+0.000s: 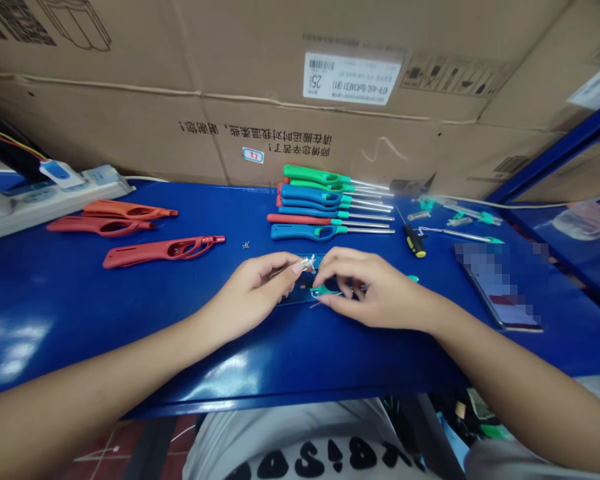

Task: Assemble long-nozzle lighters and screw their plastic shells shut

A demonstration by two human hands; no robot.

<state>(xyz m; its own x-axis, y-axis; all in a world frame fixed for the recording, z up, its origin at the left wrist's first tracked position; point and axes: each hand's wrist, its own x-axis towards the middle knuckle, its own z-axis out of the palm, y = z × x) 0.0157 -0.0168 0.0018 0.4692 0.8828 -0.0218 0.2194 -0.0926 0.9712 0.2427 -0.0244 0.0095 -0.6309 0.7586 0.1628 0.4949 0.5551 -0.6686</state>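
Blue and glossy, the table (pixel 70 293) throws back pale glare around two bare hands at work near its middle. Between the thumb and fingers of the left hand (pixel 263 287), pressed together, sits a small shiny part (pixel 307 265) with a silvery end. The right hand (pixel 365 287) curls just beside it, over a teal plastic piece (pixel 323 290) with a thin white wire; whether its fingers clamp anything, I cannot tell.

Beyond the hands, slim lighters (pixel 310 212) lie stacked, smooth coloured handles to the left, straight metal tubes to the right. Tiny screws (pixel 246 245) lie between them and three looped red and orange shells (pixel 140 255).

Toward the left, smooth surface gives the left hand room to slide. On the right, a screwdriver (pixel 414 241) and a flat phone (pixel 495 293) crowd in. Corrugated cardboard (pixel 130 127) walls off the back; the straight front edge (pixel 280 402) runs close to the person's lap.
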